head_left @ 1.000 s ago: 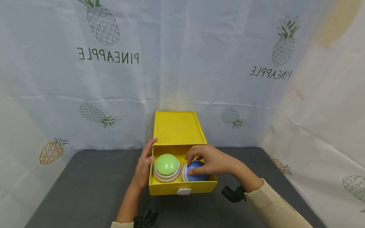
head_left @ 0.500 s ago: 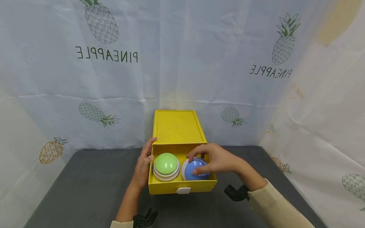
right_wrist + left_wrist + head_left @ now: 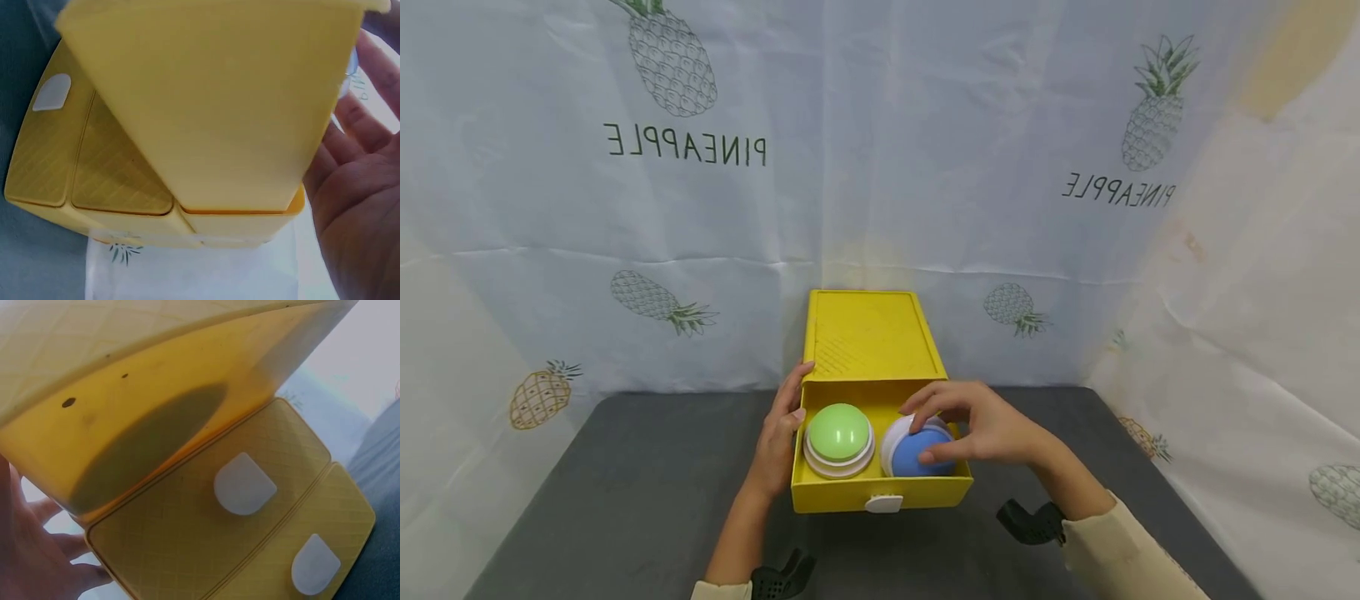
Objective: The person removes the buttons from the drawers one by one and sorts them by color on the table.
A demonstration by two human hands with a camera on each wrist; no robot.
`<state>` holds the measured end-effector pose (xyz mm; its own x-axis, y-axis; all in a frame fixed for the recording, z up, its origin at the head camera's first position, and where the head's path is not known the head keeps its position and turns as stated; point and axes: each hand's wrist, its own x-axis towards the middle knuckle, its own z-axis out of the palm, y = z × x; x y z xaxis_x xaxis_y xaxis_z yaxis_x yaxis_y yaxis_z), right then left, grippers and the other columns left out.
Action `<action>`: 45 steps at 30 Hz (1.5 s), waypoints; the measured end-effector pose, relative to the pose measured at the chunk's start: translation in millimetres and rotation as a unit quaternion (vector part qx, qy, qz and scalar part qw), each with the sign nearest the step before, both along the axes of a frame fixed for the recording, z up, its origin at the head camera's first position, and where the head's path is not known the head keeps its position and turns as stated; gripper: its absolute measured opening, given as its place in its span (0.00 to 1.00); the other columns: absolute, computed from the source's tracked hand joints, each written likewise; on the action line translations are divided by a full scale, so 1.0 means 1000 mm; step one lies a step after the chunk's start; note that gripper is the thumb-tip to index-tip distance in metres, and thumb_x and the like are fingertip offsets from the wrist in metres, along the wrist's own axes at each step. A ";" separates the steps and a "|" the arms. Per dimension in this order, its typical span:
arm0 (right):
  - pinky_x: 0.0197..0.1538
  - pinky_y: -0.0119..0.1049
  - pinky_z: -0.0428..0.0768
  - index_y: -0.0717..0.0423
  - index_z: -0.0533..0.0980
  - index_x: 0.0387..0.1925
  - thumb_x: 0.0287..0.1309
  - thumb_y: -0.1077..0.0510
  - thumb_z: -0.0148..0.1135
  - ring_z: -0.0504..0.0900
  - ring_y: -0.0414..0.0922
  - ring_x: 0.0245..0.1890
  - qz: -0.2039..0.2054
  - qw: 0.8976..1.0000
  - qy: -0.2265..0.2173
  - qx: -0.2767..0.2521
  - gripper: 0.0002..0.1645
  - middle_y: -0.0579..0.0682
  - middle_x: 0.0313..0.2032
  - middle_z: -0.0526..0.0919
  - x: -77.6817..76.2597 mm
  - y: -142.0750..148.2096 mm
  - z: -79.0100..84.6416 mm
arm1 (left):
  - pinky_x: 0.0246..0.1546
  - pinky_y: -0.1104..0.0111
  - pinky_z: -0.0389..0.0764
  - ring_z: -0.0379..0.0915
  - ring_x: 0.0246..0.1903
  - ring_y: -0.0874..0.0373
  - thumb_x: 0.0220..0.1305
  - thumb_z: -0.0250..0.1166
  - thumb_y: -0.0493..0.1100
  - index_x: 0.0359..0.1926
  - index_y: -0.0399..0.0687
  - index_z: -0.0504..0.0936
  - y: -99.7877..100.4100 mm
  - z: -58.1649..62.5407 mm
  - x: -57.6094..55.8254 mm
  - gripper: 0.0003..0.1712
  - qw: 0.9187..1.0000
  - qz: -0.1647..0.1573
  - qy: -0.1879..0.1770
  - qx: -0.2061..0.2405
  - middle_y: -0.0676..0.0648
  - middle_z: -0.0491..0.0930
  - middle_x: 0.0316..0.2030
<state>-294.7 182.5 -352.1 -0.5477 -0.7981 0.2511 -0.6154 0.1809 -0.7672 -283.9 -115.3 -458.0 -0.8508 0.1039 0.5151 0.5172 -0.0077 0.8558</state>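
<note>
A yellow drawer cabinet (image 3: 872, 337) stands with its top drawer (image 3: 838, 497) pulled out. Inside that drawer, on the left, a green dome button (image 3: 838, 433) sits on a white round base. Beside it is a blue dome button (image 3: 917, 457), tilted, its white base showing behind the dome. My right hand (image 3: 977, 421) holds the blue dome button with thumb and fingers, reaching in over the drawer's right wall; in the right wrist view the drawer hides most of the button. My left hand (image 3: 775, 437) rests along the cabinet's left side, fingers stretched out.
Two lower drawers with white knobs (image 3: 245, 484) stay closed beneath the pulled-out one. The cabinet stands on a dark grey table (image 3: 662, 483), near a pineapple-print curtain (image 3: 880, 167) at the back. Black wrist mounts (image 3: 1030, 523) sit on both forearms.
The blue dome button has tipped further, its dome now facing forward and right and more of its white base showing. My right hand has shifted slightly right; the left hand stays put.
</note>
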 end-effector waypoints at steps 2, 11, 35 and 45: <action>0.49 0.38 0.86 0.54 0.83 0.44 0.57 0.66 0.72 0.80 0.39 0.57 -0.012 1.000 0.001 -0.025 0.13 0.64 0.58 0.80 0.002 0.002 -0.006 | 0.68 0.88 0.51 0.37 0.79 0.38 0.73 0.36 0.38 0.79 0.45 0.54 0.001 0.000 0.000 0.34 1.000 -0.001 -0.004 -0.001 0.37 0.43 0.80; 0.54 0.34 0.85 0.53 0.83 0.43 0.53 0.72 0.72 0.82 0.41 0.58 -0.119 0.982 0.039 -0.139 0.18 0.57 0.58 0.83 0.021 0.003 -0.030 | 0.68 0.87 0.52 0.38 0.79 0.39 0.74 0.37 0.40 0.79 0.48 0.54 0.004 -0.001 -0.003 0.34 1.000 -0.011 -0.006 0.003 0.38 0.43 0.81; 0.50 0.34 0.86 0.73 0.81 0.48 0.47 0.83 0.67 0.86 0.42 0.52 -0.209 0.911 0.070 -0.350 0.23 0.46 0.56 0.84 0.052 0.002 -0.058 | 0.63 0.82 0.64 0.59 0.69 0.75 0.73 0.39 0.40 0.80 0.49 0.52 0.002 0.000 -0.001 0.35 0.999 -0.038 -0.012 -0.004 0.36 0.45 0.80; 0.51 0.37 0.87 0.70 0.81 0.50 0.51 0.83 0.63 0.85 0.47 0.53 -0.190 0.892 0.051 -0.407 0.24 0.54 0.56 0.83 0.047 0.004 -0.057 | 0.62 0.81 0.67 0.62 0.68 0.73 0.73 0.39 0.40 0.80 0.47 0.52 -0.005 0.005 0.001 0.35 0.999 -0.036 -0.005 -0.002 0.33 0.49 0.78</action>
<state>-248.1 186.4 -408.8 -0.6810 -0.0900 0.7267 -0.7026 -0.1993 -0.6831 -282.6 -120.4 -453.4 -0.8463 0.1675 0.5056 0.5065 -0.0408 0.8613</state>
